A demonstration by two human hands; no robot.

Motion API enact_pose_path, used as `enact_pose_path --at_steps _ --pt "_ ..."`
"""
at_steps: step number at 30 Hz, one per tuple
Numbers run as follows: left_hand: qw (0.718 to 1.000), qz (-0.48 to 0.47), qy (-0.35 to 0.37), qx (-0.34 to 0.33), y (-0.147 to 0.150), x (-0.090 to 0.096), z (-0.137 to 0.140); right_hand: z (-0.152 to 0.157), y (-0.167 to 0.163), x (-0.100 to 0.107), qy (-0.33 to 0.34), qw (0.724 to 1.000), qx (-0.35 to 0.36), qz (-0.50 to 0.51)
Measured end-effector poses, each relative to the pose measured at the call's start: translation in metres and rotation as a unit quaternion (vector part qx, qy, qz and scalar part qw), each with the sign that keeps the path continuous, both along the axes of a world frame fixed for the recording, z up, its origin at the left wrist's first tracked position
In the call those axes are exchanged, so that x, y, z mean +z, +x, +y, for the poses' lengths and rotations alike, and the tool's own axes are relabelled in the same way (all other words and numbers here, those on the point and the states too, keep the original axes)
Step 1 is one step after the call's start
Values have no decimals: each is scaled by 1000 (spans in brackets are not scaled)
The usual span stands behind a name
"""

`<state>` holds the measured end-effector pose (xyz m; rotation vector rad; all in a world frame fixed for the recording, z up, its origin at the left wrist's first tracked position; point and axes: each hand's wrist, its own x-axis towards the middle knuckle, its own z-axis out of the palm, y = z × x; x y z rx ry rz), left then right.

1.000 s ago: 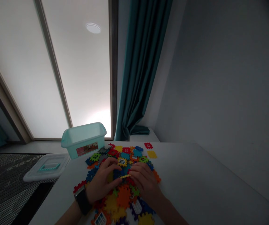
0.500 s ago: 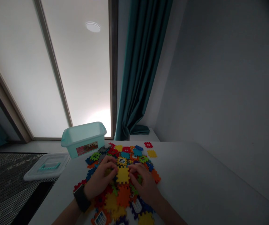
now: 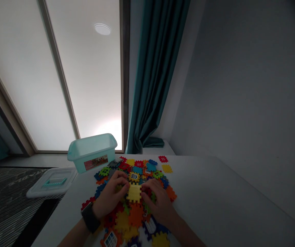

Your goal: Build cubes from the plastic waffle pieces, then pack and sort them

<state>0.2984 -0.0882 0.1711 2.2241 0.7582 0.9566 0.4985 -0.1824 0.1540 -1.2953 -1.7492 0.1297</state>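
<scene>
A yellow square interlocking tile [image 3: 134, 193] with notched edges is held between my two hands, above a heap of similar tiles. My left hand [image 3: 114, 192], with a dark watch on its wrist, pinches the tile's left edge. On the opposite edge, the fingertips of my right hand [image 3: 158, 199] are closed. Just beyond lies a yellow window tile [image 3: 134, 176]. An orange tile [image 3: 136, 215] lies on the near side, beside another yellow tile [image 3: 122, 221]. The hands hide part of the heap.
A teal plastic tub [image 3: 93, 151] stands at the back left of the white table [image 3: 214, 202]. Its clear lid [image 3: 51, 183] lies left of it. A red tile [image 3: 163, 159] and a yellow one [image 3: 167, 168] lie apart at the heap's far right.
The yellow tile has tilted slightly and its face looks paler, catching more light. Both hands keep nearly the same place and grip.
</scene>
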Motion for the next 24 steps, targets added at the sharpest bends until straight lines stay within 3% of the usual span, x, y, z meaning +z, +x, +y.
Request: enact_pose_path --at_steps 11,18,24 --pt "999 3 38 -2 3 4 -7 4 3 0 -44 998 -13 40" --pt "998 39 36 -26 -1 5 -7 6 10 -10 78 996 -34 -41" --pt "994 61 58 -71 -5 -4 0 0 10 -8 130 988 -22 -86"
